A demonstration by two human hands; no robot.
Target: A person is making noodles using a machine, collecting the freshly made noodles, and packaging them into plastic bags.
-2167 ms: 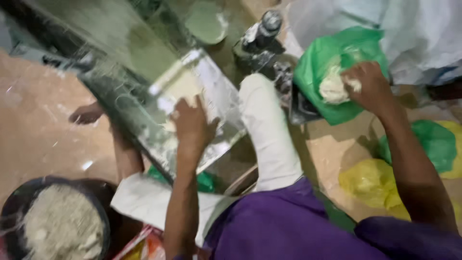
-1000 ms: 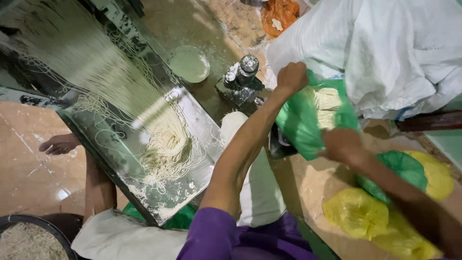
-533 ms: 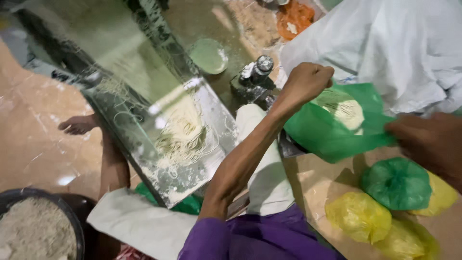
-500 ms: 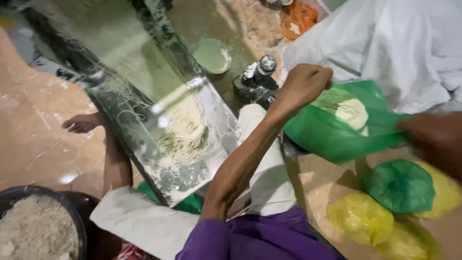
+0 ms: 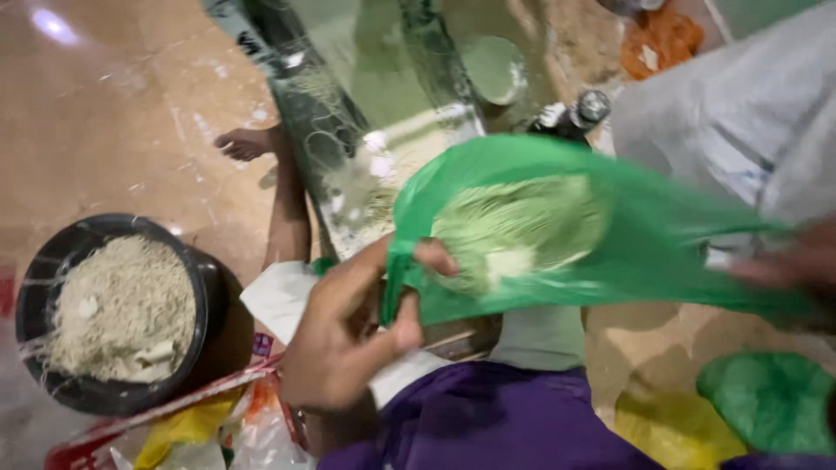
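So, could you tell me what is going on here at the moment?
A seated person holds a green plastic bag stretched between both hands. The left hand pinches one edge of it; the right hand, blurred at the frame's edge, grips the other. A pale clump of thin noodle-like strands shows through the bag. Behind it lies a shiny metal tray with more strands. A black bowl of the same pale stuff stands on the floor at the left, and other filled green and yellow bags lie at the lower right.

The stretched green bag (image 5: 644, 252) blocks the middle, spanning from the left hand (image 5: 348, 335) toward 3 o'clock. The black bowl (image 5: 113, 313) sits at 9 o'clock, a bare foot (image 5: 248, 142) at 11. Open floor (image 5: 113, 113) lies toward 10 o'clock.
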